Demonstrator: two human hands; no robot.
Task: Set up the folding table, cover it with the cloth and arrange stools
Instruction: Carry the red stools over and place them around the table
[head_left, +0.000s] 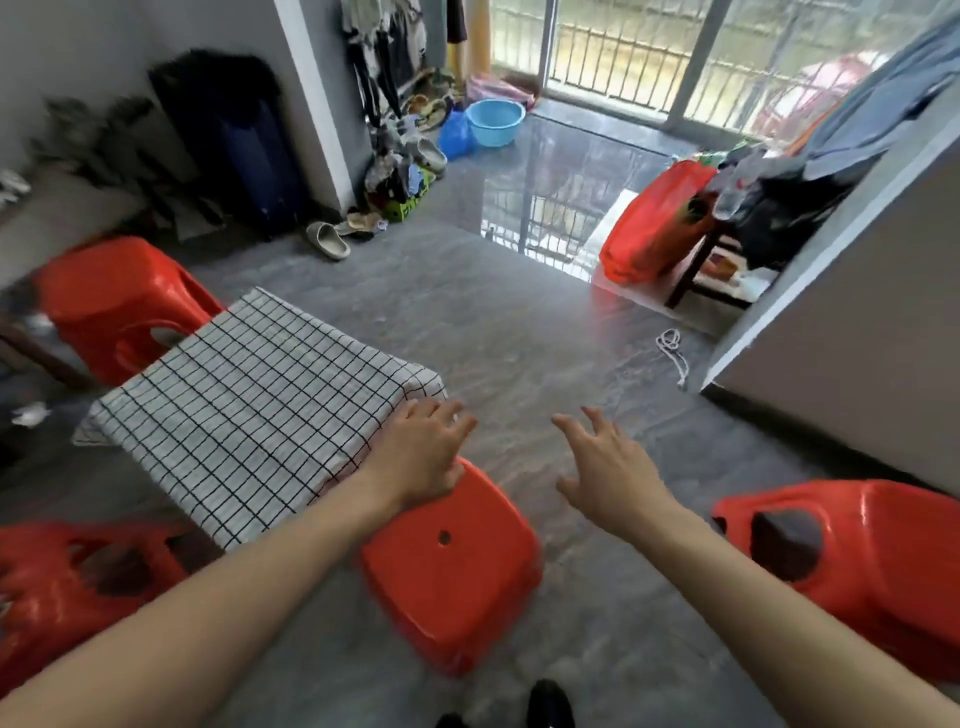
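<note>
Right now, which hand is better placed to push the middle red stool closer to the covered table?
Left. The left hand already rests on the far edge of the middle stool, beside the checked cloth. The right hand hovers open above bare floor, touching nothing.

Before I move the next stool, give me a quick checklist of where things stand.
1. Cloth covers the table top: ok; checked fabric drapes over the near corner.
2. Table legs locked: cannot tell; hidden under the cloth.
3. Near stool upright by the table: ok; seat faces up.
4. Left hand free: not ok; it rests at the stool's back edge against the cloth.
5. Right hand free: ok; open, fingers spread, touching nothing.
6. Right stool placed: not ok; it stands away from the table.
</note>
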